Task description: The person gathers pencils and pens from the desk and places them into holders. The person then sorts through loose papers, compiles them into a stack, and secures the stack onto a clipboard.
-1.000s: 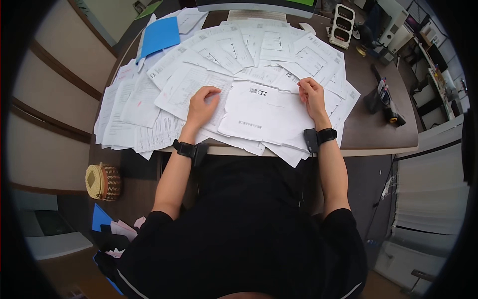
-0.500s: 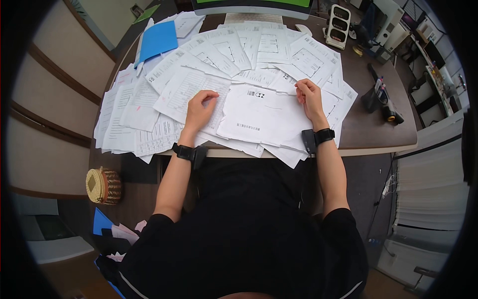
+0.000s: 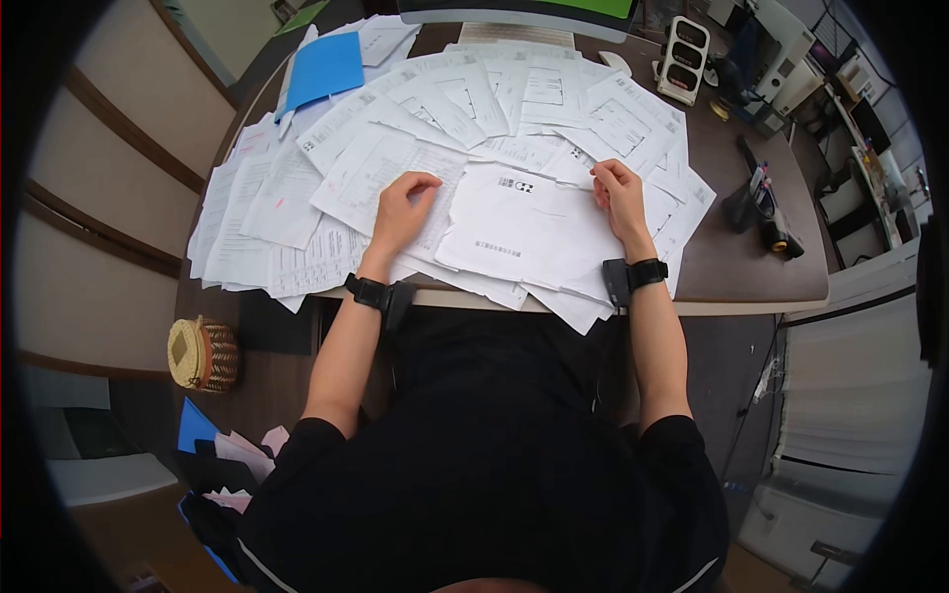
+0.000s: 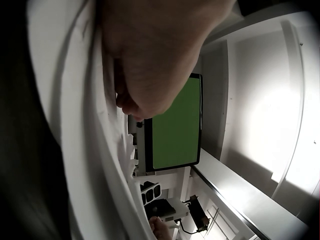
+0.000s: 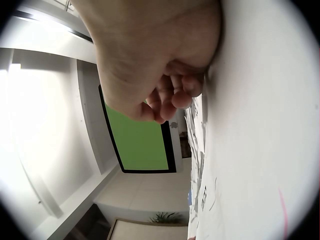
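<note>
A large white envelope [image 3: 524,222] with a printed logo and a line of print lies on top of the spread papers at the desk's front. My left hand [image 3: 403,210] rests on a printed sheet [image 3: 356,178] just left of the envelope, fingers loosely curled and holding nothing. On the envelope's right edge rests my right hand [image 3: 623,203], its fingers bent loosely. The right wrist view shows the side of that hand [image 5: 160,65] against white paper, with nothing between the fingers. In the left wrist view the left hand [image 4: 155,55] hides its own fingertips.
Many overlapping sheets [image 3: 455,99] fan across the desk [image 3: 732,257]. A blue folder [image 3: 326,71] lies at the back left, a monitor [image 3: 524,12] behind. Right of the papers stand a pen holder [image 3: 746,203] and a white three-slot organizer [image 3: 683,59]. A woven basket [image 3: 203,354] stands lower left.
The head view shifts slightly. Both hands stay in place on the papers, and nothing is taken up or let go.
</note>
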{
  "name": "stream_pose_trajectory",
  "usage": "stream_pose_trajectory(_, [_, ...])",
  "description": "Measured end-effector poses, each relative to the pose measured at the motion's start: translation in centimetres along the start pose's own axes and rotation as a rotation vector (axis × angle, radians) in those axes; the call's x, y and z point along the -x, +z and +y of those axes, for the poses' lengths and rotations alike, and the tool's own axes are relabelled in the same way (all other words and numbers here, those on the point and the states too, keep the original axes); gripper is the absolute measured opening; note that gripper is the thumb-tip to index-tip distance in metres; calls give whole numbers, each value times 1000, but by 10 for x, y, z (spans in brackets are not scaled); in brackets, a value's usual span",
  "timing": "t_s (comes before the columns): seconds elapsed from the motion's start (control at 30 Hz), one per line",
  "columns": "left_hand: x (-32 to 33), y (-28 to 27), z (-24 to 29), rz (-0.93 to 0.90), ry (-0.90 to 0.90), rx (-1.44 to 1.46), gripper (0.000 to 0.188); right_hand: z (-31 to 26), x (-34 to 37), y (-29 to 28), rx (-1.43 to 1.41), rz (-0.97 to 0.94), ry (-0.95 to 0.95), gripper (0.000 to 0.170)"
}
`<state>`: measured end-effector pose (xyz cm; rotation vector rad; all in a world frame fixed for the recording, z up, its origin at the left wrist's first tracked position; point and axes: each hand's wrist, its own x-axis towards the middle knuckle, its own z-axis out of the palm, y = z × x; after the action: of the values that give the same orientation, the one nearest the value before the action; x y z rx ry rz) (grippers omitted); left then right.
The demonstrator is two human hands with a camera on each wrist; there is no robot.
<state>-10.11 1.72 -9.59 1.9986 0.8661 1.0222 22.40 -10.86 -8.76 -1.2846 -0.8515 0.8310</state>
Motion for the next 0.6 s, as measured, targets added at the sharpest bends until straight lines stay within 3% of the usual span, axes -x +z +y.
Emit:
stream_pose_trajectory(0.1, [-1,0,0,2,-15,-1,13,1,0,-1,33,-20,-9,17])
stream_pose_trajectory(0.17, [-4,-2,4,120,21,241,15,3,-1,0,33,-42,-25,17])
stream_pose_trajectory(0.2, [-7,-6,7,134,29,230,15,2,-3,0,27,-57,-36,17])
stream_pose_trajectory(0.27, [-9,-21,66,158,309,696,24,6,-2,-2,22,-39,-21,15])
stream_pose_trajectory(0.4, [36,-20,246,-427,462,1350,65,2,1,2,43,-21,-24,14])
stream_pose_trajectory(0.43, [37,1,268,-645,744,1547,69,3,0,1,62,-37,-13,15])
stream_pose_trajectory(0.47, [72,3,303,-455,478,1781,49,4,-1,1,81,-49,-4,15])
stream_pose_trajectory(0.6, [80,42,321,-404,471,1740,52,-2,0,6,180,-78,-21,17])
